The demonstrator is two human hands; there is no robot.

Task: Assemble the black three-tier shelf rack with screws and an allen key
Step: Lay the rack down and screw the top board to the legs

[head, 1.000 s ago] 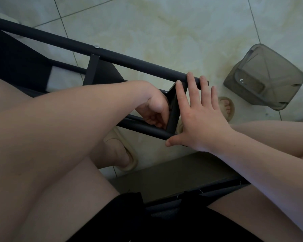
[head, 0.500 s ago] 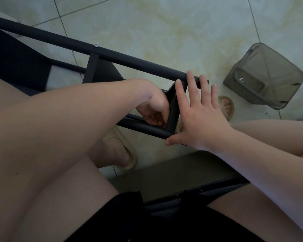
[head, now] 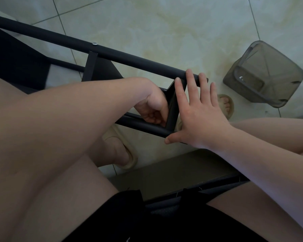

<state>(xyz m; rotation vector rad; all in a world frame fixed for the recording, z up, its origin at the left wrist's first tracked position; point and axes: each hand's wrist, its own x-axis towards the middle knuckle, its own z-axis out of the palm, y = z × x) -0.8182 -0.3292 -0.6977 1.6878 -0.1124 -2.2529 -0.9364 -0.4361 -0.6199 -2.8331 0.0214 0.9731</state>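
Note:
The black shelf rack [head: 129, 58] lies on its side across the tiled floor, its long round poles running from upper left to the middle. A silver screw head [head: 94, 43] shows on the upper pole. My right hand [head: 198, 112] presses flat with straight fingers against the end shelf panel [head: 172, 109] and the tips of both poles. My left hand [head: 152, 109] reaches between the poles just left of that panel, with its fingers curled inward; what they hold is hidden. No allen key shows.
A translucent grey plastic container [head: 264, 74] lies tipped on the floor at the right. My feet in beige slippers [head: 122, 151] rest under the rack. My bare legs and black shorts fill the lower view, with a dark seat edge [head: 191, 187] between them.
None beyond a slight shift of the view; both hands stay at the end panel.

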